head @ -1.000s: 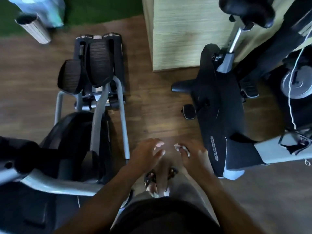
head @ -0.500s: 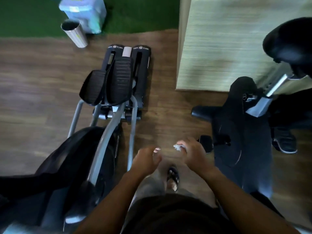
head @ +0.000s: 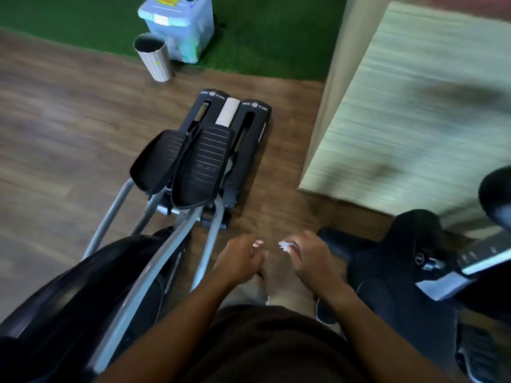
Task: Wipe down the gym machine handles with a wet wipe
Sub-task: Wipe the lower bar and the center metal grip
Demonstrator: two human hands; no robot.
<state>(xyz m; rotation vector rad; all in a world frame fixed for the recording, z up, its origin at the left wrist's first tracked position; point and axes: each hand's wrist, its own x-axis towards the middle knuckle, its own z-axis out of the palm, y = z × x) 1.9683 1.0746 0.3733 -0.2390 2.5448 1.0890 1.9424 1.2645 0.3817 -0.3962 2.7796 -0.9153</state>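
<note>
Far to the left of the grip and well beyond it, a ribbed, cylindrical metal bin stands on the brown wood-plank floor, just beside a pale blue plastic lidded box that sits on green artificial turf. Nearer, and still left of the grip, a black and grey elliptical trainer shows two ridged, oval black foot pedals and curved grey metal tubes running down toward the lower left corner. The left hand hangs in front of the body with fingers loosely curled and nothing in it, close beside the grey tubes but apart from them. Just to its right, with a small gap between, the right hand is closed in a grip on a small, crumpled white wet wipe, which pokes out at the thumb side of the fist. To the right of the grip stands a black exercise bike with a grey post; beyond it lies a pale, striped wood-grain block, blurred.
</note>
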